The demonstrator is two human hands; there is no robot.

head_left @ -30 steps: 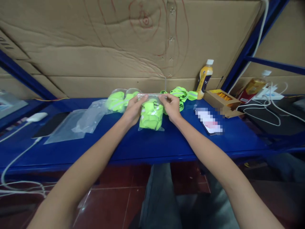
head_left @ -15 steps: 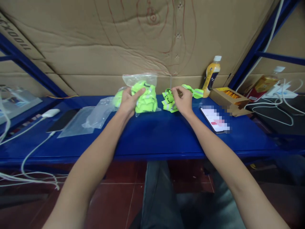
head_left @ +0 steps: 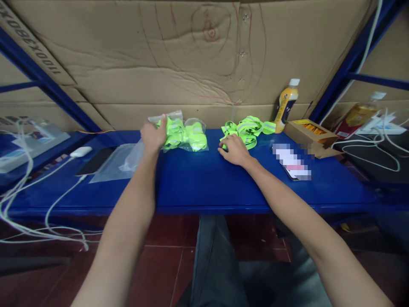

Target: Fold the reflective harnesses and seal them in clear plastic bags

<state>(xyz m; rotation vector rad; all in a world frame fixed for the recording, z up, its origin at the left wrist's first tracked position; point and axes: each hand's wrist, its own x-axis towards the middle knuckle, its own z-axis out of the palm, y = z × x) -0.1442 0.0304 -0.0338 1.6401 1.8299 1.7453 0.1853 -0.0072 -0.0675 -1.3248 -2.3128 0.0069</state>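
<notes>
Left hand [head_left: 154,133]: closed on the left edge of a filled bag [head_left: 175,133], thumb in front, fingers largely hidden; the bag, transparent and packed with fluorescent yellow-green strap, leans at the rear of the blue table [head_left: 191,179], left of centre. Neighbouring bag [head_left: 196,135]: same contents, touching on the right; the overlap between the 2 is hard to make out. Right hand [head_left: 235,149]: curled over the near left side of the loose straps [head_left: 251,127], fingertips partly out of sight, a scrap of green between thumb and fingers; whether gripped, cannot tell. Flat plastic bags [head_left: 113,164]: partly covered by the left forearm [head_left: 132,217], count unclear. Phone [head_left: 289,164], right: screen blurred into blocks. Dark slab [head_left: 96,161], far left: cabled, beside a white adapter [head_left: 81,152]. Yellow bottle [head_left: 286,104]: upright at the rear. Open carton [head_left: 312,135]: orange contents, indistinct. Amber bottle [head_left: 361,113]: lower part masked by cables. Backing: cardboard wall [head_left: 105,81], red-drawn rings [head_left: 211,32], printed lettering [head_left: 32,42] inverted and cut off at the left edge; blue metal frame [head_left: 51,87] at both sides. Below: dark red floor tiles [head_left: 162,273], trouser leg [head_left: 213,256], shadowed on the right.
</notes>
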